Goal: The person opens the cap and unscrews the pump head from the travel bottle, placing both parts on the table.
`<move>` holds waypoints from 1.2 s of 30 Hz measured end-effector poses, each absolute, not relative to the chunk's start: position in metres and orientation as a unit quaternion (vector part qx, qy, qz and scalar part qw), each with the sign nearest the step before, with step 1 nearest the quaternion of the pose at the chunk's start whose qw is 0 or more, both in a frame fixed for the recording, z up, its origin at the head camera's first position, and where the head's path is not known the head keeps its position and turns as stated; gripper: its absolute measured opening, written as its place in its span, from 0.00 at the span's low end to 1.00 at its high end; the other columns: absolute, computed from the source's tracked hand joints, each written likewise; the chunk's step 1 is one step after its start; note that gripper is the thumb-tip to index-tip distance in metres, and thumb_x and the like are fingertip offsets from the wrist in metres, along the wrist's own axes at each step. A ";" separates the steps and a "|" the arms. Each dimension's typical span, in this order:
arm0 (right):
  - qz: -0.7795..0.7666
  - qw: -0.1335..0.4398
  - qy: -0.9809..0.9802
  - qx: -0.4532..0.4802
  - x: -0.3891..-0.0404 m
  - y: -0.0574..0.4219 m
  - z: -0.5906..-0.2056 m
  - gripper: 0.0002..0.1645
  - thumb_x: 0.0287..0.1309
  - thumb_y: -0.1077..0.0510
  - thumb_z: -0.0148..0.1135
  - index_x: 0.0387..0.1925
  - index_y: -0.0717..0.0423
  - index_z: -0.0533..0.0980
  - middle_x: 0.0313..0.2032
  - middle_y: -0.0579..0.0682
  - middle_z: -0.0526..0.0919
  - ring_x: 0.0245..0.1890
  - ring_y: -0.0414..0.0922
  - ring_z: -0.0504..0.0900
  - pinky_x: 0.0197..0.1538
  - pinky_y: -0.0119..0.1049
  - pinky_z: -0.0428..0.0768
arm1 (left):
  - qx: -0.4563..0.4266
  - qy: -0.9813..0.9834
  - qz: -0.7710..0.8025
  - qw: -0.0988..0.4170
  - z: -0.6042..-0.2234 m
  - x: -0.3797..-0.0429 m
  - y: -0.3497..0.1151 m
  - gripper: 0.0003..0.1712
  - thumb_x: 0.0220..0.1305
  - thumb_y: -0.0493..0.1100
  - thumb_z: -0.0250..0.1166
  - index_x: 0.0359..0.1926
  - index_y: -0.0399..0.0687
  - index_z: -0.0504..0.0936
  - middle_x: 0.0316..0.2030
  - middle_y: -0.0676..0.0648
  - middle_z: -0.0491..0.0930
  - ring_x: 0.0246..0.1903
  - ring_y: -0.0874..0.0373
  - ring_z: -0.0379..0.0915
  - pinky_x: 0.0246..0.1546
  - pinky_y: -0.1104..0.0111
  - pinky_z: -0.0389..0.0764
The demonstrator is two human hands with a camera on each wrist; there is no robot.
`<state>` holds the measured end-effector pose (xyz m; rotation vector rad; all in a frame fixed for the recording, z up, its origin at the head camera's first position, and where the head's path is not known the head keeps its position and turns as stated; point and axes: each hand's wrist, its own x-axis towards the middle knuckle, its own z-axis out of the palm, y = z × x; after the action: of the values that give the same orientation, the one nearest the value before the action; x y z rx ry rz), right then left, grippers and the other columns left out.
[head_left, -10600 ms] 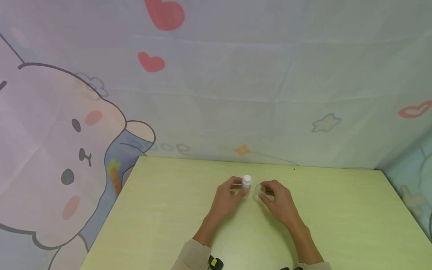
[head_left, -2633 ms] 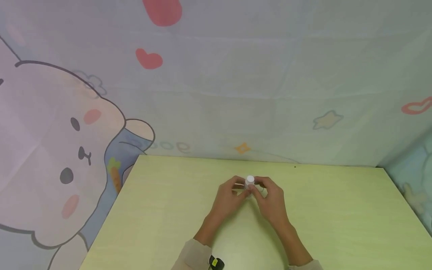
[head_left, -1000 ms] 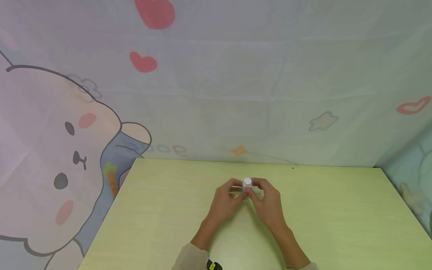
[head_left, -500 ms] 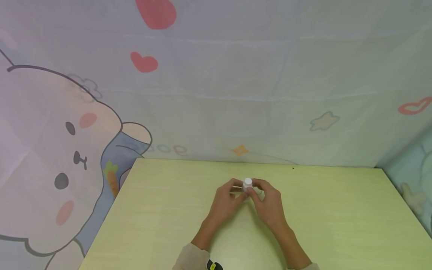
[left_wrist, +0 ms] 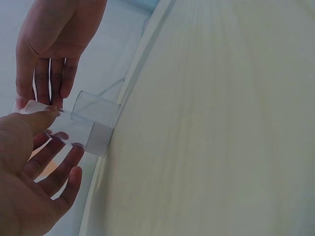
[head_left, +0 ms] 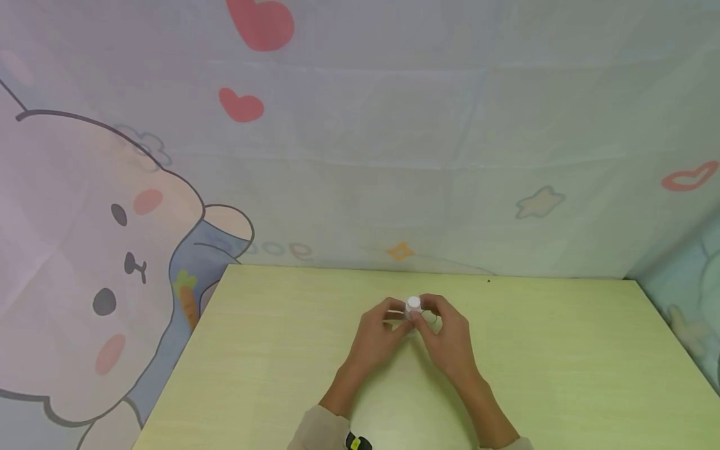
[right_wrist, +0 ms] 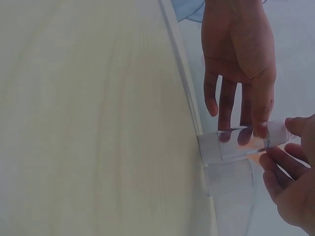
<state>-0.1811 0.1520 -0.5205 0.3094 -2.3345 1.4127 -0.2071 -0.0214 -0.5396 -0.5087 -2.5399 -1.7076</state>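
Currently bottle (head_left: 413, 310) upright on counter (head_left: 270, 350), about 5 o'clock from head-view centre, left hand (head_left: 375, 334) fingers curled round it from 8 o'clock, right hand (head_left: 450, 337) fingers pinching near cap (head_left: 414, 301) from 4, cup (right_wrist: 229, 178) just beside at 3.

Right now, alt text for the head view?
A person's left hand and right hand hold an upright, white-capped bottle on a pale table. A clear cup stands at its right, partly hidden by the right hand. Behind is a cartoon-printed backdrop.
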 end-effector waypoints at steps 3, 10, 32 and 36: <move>0.509 0.196 -0.831 0.108 -0.181 0.152 -0.520 0.16 0.69 0.55 0.72 0.54 0.56 0.81 0.50 0.50 0.89 0.55 0.52 0.86 0.62 0.54 0.81 | -0.166 -0.817 -0.552 0.020 -0.539 -0.207 -0.021 0.16 0.71 0.53 0.73 0.55 0.59 0.84 0.55 0.57 0.85 0.55 0.50 0.85 0.53 0.56 0.84; 0.504 0.189 -0.835 0.110 -0.181 0.152 -0.519 0.14 0.70 0.56 0.71 0.54 0.56 0.82 0.50 0.50 0.89 0.56 0.52 0.85 0.62 0.55 0.81 | -0.170 -0.816 -0.552 0.016 -0.538 -0.208 -0.021 0.16 0.71 0.54 0.72 0.56 0.58 0.83 0.55 0.56 0.85 0.56 0.49 0.84 0.54 0.55 0.84; 0.489 0.180 -0.847 0.106 -0.180 0.152 -0.518 0.16 0.72 0.57 0.70 0.56 0.58 0.82 0.52 0.53 0.89 0.57 0.56 0.85 0.60 0.60 0.81 | -0.167 -0.812 -0.559 0.010 -0.539 -0.206 -0.023 0.17 0.71 0.54 0.73 0.56 0.58 0.83 0.55 0.56 0.85 0.56 0.47 0.84 0.54 0.53 0.84; 0.492 0.191 -0.842 0.108 -0.180 0.152 -0.520 0.16 0.71 0.55 0.71 0.55 0.57 0.82 0.52 0.52 0.89 0.57 0.54 0.85 0.62 0.57 0.81 | -0.165 -0.811 -0.562 0.011 -0.538 -0.207 -0.023 0.16 0.71 0.53 0.73 0.55 0.58 0.84 0.55 0.56 0.86 0.56 0.47 0.85 0.54 0.53 0.84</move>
<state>-0.1800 0.1515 -0.5197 0.3044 -2.3659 1.3820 -0.2067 -0.0226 -0.5377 -0.5150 -2.5285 -1.7513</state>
